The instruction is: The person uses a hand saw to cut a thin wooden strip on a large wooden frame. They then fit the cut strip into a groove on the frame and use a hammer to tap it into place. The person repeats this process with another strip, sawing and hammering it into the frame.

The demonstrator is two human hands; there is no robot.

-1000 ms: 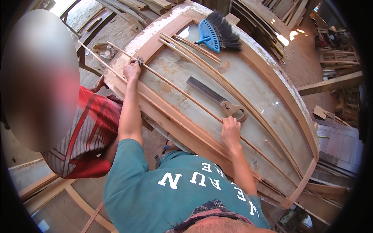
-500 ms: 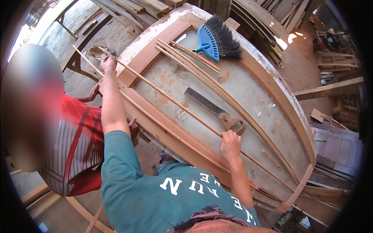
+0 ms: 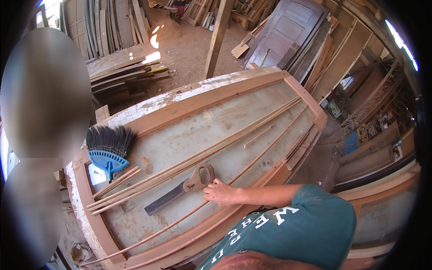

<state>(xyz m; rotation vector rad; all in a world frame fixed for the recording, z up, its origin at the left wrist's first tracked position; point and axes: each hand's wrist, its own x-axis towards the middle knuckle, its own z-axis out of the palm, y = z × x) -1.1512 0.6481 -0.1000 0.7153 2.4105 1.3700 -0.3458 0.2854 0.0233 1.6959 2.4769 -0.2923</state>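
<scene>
My right hand (image 3: 218, 192) is closed around a long thin wooden strip (image 3: 263, 152), which runs at a slant over the panelled wooden frame. Right beside its fingers lies a handsaw (image 3: 173, 198) with a wooden handle; whether they touch it I cannot tell. The strip's far-left end reaches past the frame's left edge at the bottom. My left hand is out of view. Several more loose wooden strips (image 3: 193, 157) lie lengthwise across the pale panel (image 3: 153, 180), with a short thin piece (image 3: 258, 137) near them. Another strip (image 3: 180, 253) lies along the frame's near edge.
A blue brush head with black bristles (image 3: 109, 155) sits on the frame's left part. Stacked boards (image 3: 123, 74), a wooden post (image 3: 218, 40) and a leaning panelled door (image 3: 288, 31) stand beyond the far edge. A blurred person (image 3: 45, 99) is at the left.
My view has swung to the right, so the frame appears turned. My left hand, earlier on the strips' far-left ends, has gone out of view. My right hand still holds the strip.
</scene>
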